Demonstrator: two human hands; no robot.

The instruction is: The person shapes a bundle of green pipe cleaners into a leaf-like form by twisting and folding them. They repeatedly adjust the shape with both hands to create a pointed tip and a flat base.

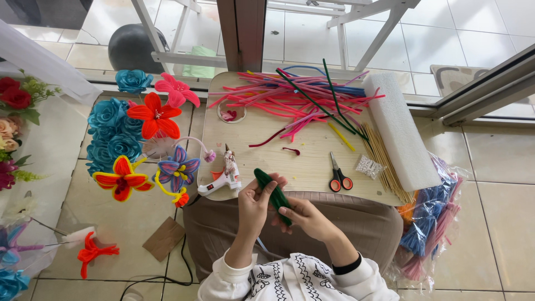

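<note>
A dark green fuzzy pipe-cleaner piece [271, 189], folded into a long leaf-like shape, is held between both hands over the near edge of a small wooden lap table [312, 159]. My left hand [253, 203] pinches its upper end with fingers curled round it. My right hand [308, 217] grips its lower end, thumb on top. A white hot glue gun [223, 179] lies on the table just left of my left hand. Red-handled scissors [337, 177] lie to the right.
Pink, blue and green pipe cleaners [304, 97] are heaped at the table's far side, with a white foam block [398, 131] and wooden skewers [384, 161] at right. Finished pipe-cleaner flowers [139, 145] stand at left. Bagged pipe cleaners [432, 223] lie on the tiled floor at right.
</note>
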